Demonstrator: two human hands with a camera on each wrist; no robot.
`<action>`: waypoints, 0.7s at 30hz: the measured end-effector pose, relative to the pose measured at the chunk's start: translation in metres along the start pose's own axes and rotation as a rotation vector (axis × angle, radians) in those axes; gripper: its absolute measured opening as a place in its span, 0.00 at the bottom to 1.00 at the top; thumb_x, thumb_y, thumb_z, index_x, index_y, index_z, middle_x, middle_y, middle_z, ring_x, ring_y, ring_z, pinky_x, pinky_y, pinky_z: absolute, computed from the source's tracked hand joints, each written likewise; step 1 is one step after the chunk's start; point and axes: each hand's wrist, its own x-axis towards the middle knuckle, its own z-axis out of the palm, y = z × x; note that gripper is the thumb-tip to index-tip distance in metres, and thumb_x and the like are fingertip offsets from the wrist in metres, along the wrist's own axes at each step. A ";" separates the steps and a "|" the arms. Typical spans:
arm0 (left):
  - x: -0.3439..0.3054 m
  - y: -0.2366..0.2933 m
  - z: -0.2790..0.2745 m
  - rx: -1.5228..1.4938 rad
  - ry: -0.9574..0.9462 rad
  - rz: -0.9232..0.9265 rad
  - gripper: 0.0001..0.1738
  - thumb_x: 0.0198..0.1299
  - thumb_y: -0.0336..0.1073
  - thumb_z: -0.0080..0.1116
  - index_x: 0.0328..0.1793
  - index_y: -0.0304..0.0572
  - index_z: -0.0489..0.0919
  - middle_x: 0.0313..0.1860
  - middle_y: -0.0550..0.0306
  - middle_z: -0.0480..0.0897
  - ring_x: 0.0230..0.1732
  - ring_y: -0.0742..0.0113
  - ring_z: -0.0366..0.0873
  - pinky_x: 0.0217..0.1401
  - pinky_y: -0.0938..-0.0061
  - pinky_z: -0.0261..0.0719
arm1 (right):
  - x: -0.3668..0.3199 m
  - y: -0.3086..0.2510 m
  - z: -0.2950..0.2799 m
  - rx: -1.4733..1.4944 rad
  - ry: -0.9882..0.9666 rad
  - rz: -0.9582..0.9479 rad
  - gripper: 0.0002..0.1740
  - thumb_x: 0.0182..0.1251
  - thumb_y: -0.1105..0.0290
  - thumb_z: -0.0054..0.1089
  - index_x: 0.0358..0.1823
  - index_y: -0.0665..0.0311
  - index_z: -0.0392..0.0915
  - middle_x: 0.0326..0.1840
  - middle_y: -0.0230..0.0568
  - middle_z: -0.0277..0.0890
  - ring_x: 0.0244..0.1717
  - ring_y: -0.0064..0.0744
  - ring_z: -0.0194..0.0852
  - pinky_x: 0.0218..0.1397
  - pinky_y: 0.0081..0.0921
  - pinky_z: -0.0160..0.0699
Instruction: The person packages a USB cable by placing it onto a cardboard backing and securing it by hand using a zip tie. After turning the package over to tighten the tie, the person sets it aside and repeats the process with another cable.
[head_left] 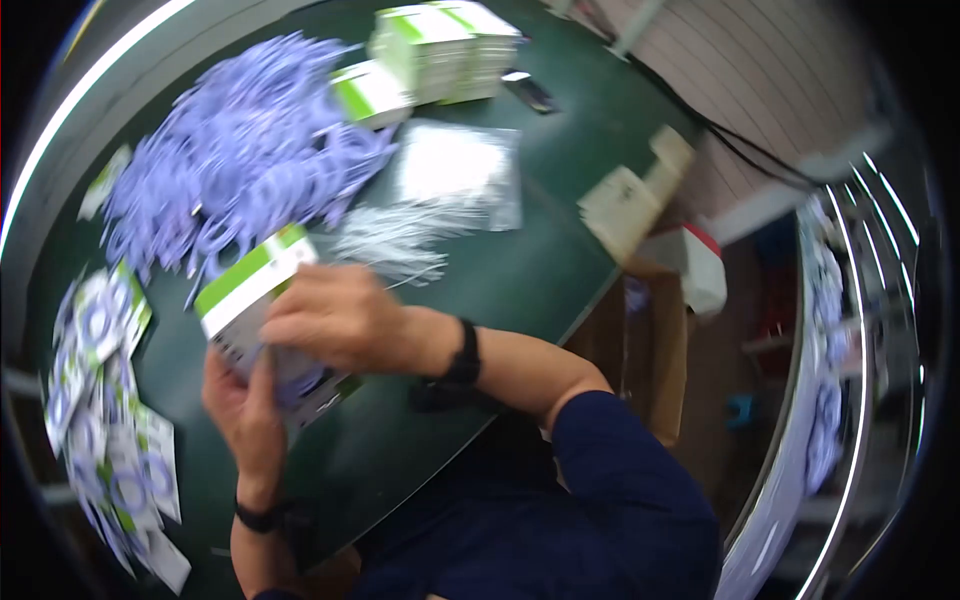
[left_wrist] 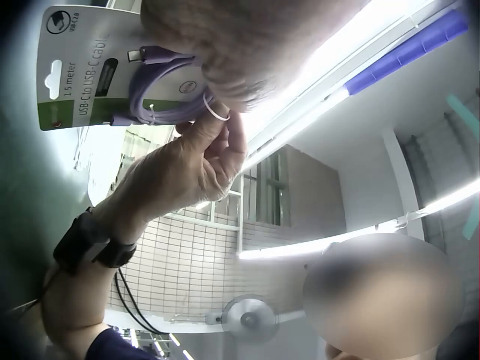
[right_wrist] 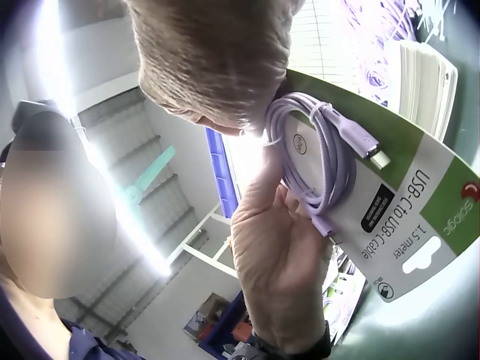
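My left hand [head_left: 245,410] grips a green and white cardboard card [head_left: 238,315] printed "USB-C to USB-C cable". A coiled lilac USB-C cable [right_wrist: 345,172] lies against the card's face, its metal plug [right_wrist: 379,159] pointing outward. Over the coil, my right hand [head_left: 345,315] has thumb and fingertips brought together. A thin white tie [left_wrist: 216,107] loops at those fingertips in the left wrist view, pinched there. Both hands come close together at the card's edge. In the right wrist view, the back of the right hand covers part of the coil.
A heap of lilac cables [head_left: 250,140] fills the far left of the green table [head_left: 540,250]. Thin white ties [head_left: 390,245] lie beside a clear bag [head_left: 455,170]. Stacked cards [head_left: 425,60] stand at the back; carded cables [head_left: 110,420] pile up at left. A cardboard box [head_left: 660,350] sits past the right edge.
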 end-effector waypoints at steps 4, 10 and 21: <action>0.008 -0.020 -0.017 -0.133 -0.067 -0.050 0.18 0.79 0.34 0.59 0.69 0.33 0.75 0.61 0.52 0.84 0.57 0.69 0.83 0.61 0.72 0.81 | -0.003 0.002 0.006 -0.174 -0.059 -0.111 0.07 0.55 0.68 0.66 0.34 0.58 0.80 0.35 0.37 0.81 0.40 0.43 0.81 0.38 0.38 0.83; 0.021 -0.027 -0.025 -0.116 -0.129 -0.037 0.22 0.79 0.34 0.59 0.73 0.32 0.73 0.63 0.49 0.82 0.59 0.65 0.82 0.64 0.68 0.79 | 0.005 -0.003 0.006 -0.288 -0.040 -0.030 0.06 0.51 0.66 0.68 0.25 0.59 0.83 0.31 0.38 0.83 0.39 0.44 0.84 0.37 0.43 0.83; 0.036 -0.019 0.025 -0.142 -0.354 -0.062 0.22 0.77 0.34 0.62 0.72 0.32 0.75 0.62 0.51 0.83 0.59 0.66 0.83 0.63 0.70 0.80 | -0.017 -0.054 -0.072 -0.269 0.072 0.204 0.07 0.56 0.66 0.74 0.36 0.57 0.91 0.35 0.40 0.87 0.40 0.42 0.87 0.40 0.40 0.85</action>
